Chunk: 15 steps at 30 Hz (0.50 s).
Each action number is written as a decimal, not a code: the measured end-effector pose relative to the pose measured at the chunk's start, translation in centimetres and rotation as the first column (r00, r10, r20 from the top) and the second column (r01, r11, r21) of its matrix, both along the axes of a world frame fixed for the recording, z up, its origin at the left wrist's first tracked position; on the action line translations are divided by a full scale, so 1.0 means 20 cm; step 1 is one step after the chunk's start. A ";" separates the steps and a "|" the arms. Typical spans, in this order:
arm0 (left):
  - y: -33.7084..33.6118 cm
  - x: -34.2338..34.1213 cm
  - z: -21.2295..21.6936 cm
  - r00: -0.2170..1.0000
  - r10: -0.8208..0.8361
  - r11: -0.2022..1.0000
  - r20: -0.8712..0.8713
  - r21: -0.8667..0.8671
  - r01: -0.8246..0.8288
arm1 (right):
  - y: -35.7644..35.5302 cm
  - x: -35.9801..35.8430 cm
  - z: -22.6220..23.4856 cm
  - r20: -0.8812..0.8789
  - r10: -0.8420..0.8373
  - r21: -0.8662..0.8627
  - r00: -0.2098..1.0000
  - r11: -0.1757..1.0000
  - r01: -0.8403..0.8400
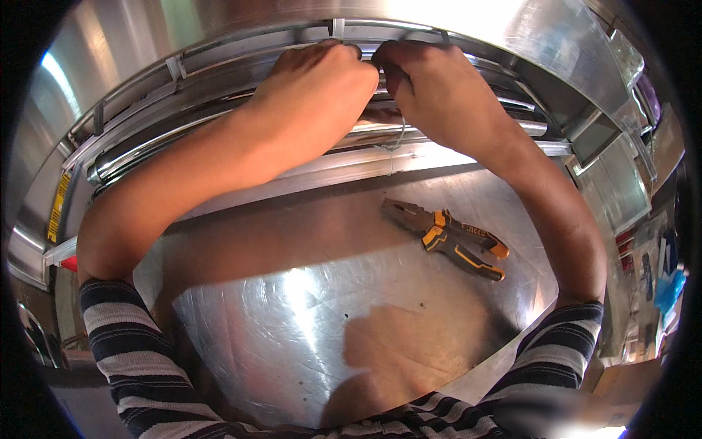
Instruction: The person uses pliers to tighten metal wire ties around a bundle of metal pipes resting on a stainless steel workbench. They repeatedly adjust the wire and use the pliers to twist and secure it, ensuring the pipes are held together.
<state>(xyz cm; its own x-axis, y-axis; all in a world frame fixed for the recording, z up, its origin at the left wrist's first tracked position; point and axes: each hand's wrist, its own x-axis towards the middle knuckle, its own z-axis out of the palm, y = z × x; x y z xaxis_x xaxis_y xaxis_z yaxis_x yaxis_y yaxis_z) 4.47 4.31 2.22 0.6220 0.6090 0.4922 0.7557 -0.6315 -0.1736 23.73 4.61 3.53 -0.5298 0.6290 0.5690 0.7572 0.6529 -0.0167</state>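
Note:
Both my arms reach forward over a bundle of shiny metal tubes (146, 152). My left hand (322, 91) is closed, fingers curled away from view at the far side of the bundle. Close beside it, my right hand (442, 84) is closed too, thumb and forefinger bent inward. The two hands nearly meet, and whatever they pinch is hidden by the fingers. A thin wire (395, 143) runs down over the near tubes just below the hands. Nearer to me, pliers (447, 238) with black and orange handles lie untouched on the metal sheet (256, 322).
A metal frame with crosspieces (338, 29) curves behind the tubes. At the left stands a yellow strip with dark markings (58, 207). Clear plastic wrapping (627, 58) and a blue plastic piece (669, 289) are at the right. A cardboard piece (629, 384) sits at the lower right.

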 end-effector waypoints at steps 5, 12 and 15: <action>0.03 -0.03 -0.02 0.998 -0.059 0.988 0.026 0.146 0.055 | -0.04 0.01 -0.07 -0.151 0.007 -0.021 0.988 1.000 -0.011; 0.13 -0.06 -0.01 0.978 -0.145 0.989 0.151 0.039 0.141 | -0.11 -0.05 -0.14 -0.258 -0.006 -0.066 0.966 0.998 -0.012; 0.14 -0.06 0.01 0.977 -0.131 0.991 0.168 0.010 0.131 | -0.12 -0.09 -0.15 -0.257 -0.037 -0.091 0.966 0.996 0.014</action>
